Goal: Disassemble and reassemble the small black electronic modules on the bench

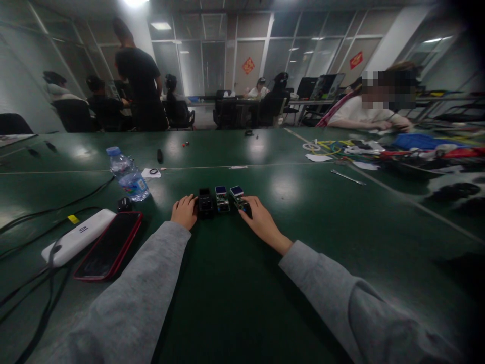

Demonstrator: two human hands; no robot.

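Observation:
Three small devices stand in a row on the green table. The leftmost is a black boxy device (205, 201). In the middle is a circuit board with a small screen (222, 198), green and upright. At the right end a similar circuit board (237, 192) leans a little, its small screen on top. My right hand (258, 217) has thumb and fingers around this right board's side. Resting on the table, my left hand (185, 211) has its fingers loosely bent against the left side of the black device and grips nothing I can see.
Left of my arm lie a red-edged phone (109, 247), a white power bank (79, 237) and black cables. A water bottle (129, 174) stands behind them. Further right are a wrench (347, 177) and tangled cables (341, 147). A person (352, 111) sits across the table.

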